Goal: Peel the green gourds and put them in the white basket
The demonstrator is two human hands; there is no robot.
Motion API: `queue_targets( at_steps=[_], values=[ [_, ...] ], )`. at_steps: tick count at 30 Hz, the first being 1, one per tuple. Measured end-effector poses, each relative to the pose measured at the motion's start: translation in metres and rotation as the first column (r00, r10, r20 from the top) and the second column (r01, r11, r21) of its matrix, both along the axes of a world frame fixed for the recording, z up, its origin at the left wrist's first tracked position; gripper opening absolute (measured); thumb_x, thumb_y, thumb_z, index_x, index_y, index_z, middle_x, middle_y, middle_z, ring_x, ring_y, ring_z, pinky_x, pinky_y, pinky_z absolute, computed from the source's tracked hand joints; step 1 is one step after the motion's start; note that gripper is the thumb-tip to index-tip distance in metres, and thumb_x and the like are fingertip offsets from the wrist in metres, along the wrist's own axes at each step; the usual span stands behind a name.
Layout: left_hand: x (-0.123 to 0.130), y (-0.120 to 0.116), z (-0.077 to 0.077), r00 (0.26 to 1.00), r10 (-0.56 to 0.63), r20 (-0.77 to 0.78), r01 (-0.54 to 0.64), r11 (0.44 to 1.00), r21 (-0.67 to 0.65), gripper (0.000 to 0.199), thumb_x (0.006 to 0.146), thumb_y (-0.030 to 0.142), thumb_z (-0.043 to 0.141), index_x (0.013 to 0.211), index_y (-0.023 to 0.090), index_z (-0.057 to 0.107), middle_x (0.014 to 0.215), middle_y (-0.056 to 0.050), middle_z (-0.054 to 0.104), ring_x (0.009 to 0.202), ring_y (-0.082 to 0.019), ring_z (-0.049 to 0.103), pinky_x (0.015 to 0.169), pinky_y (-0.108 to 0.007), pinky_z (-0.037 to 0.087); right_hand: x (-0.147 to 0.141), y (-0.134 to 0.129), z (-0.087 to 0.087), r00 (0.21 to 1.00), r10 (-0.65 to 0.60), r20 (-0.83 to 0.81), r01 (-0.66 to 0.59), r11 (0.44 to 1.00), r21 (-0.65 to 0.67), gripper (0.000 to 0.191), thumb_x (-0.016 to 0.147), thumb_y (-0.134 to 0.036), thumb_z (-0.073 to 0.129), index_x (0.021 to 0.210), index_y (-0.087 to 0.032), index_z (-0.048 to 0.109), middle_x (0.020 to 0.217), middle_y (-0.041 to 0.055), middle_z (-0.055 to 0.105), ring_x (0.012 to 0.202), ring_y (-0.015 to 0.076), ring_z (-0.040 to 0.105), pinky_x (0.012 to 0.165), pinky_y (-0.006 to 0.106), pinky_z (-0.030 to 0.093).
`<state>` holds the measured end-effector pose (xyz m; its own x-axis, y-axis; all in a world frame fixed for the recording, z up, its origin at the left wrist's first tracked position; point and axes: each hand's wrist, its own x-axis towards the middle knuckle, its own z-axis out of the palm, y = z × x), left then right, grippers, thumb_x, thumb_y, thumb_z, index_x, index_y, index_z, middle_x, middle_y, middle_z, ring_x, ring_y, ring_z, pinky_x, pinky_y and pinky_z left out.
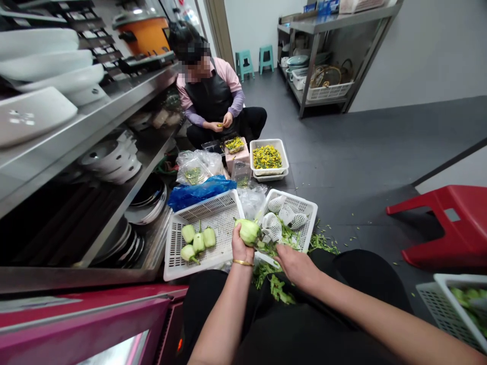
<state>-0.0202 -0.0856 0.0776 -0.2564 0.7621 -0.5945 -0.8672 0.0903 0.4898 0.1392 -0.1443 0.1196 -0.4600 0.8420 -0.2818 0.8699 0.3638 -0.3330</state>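
Fingers of the left hand [243, 245] clamp one pale-green, rounded vegetable [250, 231], probably for steadiness; at four o'clock, the right hand [297, 267] curls by leafy green stems [267, 248], grip unclear.

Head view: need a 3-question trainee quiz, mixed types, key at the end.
1. Multiple choice: which hand cups the held vegetable?
A) left
B) right
C) neither

2. True or false: the red stool stands on the person's left.

3. Count: how many vegetables show in the white basket at left?

Key:
1. A, the left hand.
2. False: the red stool is on the right.
3. Four.
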Motion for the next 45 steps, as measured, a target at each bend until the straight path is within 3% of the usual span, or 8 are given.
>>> queue_targets(
  at_steps=[4, 8, 15, 22, 29, 37, 41, 45],
  values=[
    [0.001, -0.003, 0.003, 0.994, -0.058, 0.094, 0.057, 0.998, 0.006, 0.018, 0.069, 0.031, 0.055, 0.077, 0.016, 0.061, 0.066, -0.004, 0.065, 0.061, -0.022, 0.063, 0.062, -0.039, 0.051, 0.024, -0.002, 0.003, 0.964, -0.082, -0.252, 0.051, 0.991, -0.126, 0.016, 0.094, -0.028, 0.03, 0.095, -0.02, 0.044, 0.084, 0.0061, 0.062, 0.073, 0.0195, 0.061, 0.064, 0.028, 0.039],
    [0.006, -0.005, 0.008, 0.994, -0.078, 0.072, 0.068, 0.989, 0.13, 0.023, 0.067, 0.03, 0.055, 0.08, 0.013, 0.064, 0.07, -0.007, 0.066, 0.062, -0.02, 0.062, 0.06, -0.032, 0.05, 0.002, 0.015, 0.022, 0.876, -0.21, -0.434, 0.126, 0.969, -0.213, 0.017, 0.092, -0.032, 0.028, 0.084, -0.022, 0.039, 0.073, 0.0024, 0.057, 0.07, 0.0192, 0.057, 0.063, 0.028, 0.038],
    [-0.006, -0.002, 0.009, 0.999, -0.003, 0.052, -0.008, 0.977, 0.211, 0.032, 0.069, 0.035, 0.054, 0.095, 0.019, 0.063, 0.075, -0.005, 0.066, 0.071, -0.022, 0.062, 0.069, -0.04, 0.049, 0.005, -0.025, 0.003, 0.879, -0.212, -0.427, 0.067, 0.941, -0.331, 0.015, 0.09, -0.031, 0.03, 0.079, -0.023, 0.036, 0.069, 0.002, 0.054, 0.065, 0.0185, 0.054, 0.061, 0.028, 0.036],
    [-0.005, -0.009, 0.008, 0.992, -0.121, 0.042, 0.1, 0.933, 0.346, 0.044, 0.067, 0.036, 0.054, 0.107, 0.017, 0.06, 0.083, -0.007, 0.065, 0.073, -0.021, 0.061, 0.069, -0.035, 0.047, -0.013, 0.017, 0.035, 0.845, -0.225, -0.484, 0.134, 0.967, -0.217, 0.014, 0.09, -0.03, 0.032, 0.081, -0.023, 0.038, 0.071, 0.0011, 0.053, 0.067, 0.0178, 0.053, 0.061, 0.027, 0.034],
    [-0.004, -0.013, 0.022, 0.991, -0.126, -0.045, 0.134, 0.905, 0.404, 0.056, 0.06, 0.04, 0.056, 0.113, 0.021, 0.056, 0.085, -0.006, 0.061, 0.073, -0.02, 0.058, 0.068, -0.034, 0.047, 0.024, -0.039, 0.012, 0.911, -0.066, -0.406, -0.079, 0.94, -0.331, 0.019, 0.09, -0.032, 0.031, 0.077, -0.022, 0.041, 0.07, 0.0026, 0.056, 0.064, 0.0177, 0.054, 0.06, 0.028, 0.038],
    [-0.004, -0.025, 0.035, 0.906, -0.349, -0.242, 0.422, 0.804, 0.419, 0.069, 0.051, 0.042, 0.062, 0.116, 0.021, 0.053, 0.084, -0.009, 0.059, 0.076, -0.024, 0.058, 0.069, -0.039, 0.047, 0.014, 0.031, 0.079, 0.892, -0.104, -0.44, 0.029, 0.985, -0.172, 0.021, 0.091, -0.034, 0.028, 0.077, -0.023, 0.038, 0.071, 0.0024, 0.055, 0.067, 0.0187, 0.054, 0.062, 0.028, 0.037],
    [-0.009, -0.024, 0.032, 0.903, -0.347, -0.255, 0.426, 0.802, 0.418, 0.073, 0.051, 0.035, 0.064, 0.121, 0.02, 0.05, 0.086, -0.009, 0.061, 0.084, -0.029, 0.06, 0.077, -0.044, 0.047, -0.005, 0.034, 0.066, 0.91, -0.101, -0.403, 0.039, 0.987, -0.159, 0.018, 0.091, -0.032, 0.031, 0.082, -0.021, 0.042, 0.077, 0.0055, 0.059, 0.073, 0.0204, 0.057, 0.063, 0.028, 0.037],
    [-0.013, -0.022, 0.028, 0.91, -0.345, -0.231, 0.413, 0.803, 0.429, 0.072, 0.049, 0.03, 0.066, 0.118, 0.018, 0.051, 0.084, -0.01, 0.062, 0.08, -0.029, 0.062, 0.07, -0.041, 0.049, 0.019, -0.015, 0.04, 0.913, -0.12, -0.391, 0.009, 0.961, -0.275, 0.021, 0.092, -0.034, 0.028, 0.081, -0.022, 0.042, 0.076, 0.0049, 0.06, 0.07, 0.0194, 0.057, 0.063, 0.029, 0.039]
  ],
)
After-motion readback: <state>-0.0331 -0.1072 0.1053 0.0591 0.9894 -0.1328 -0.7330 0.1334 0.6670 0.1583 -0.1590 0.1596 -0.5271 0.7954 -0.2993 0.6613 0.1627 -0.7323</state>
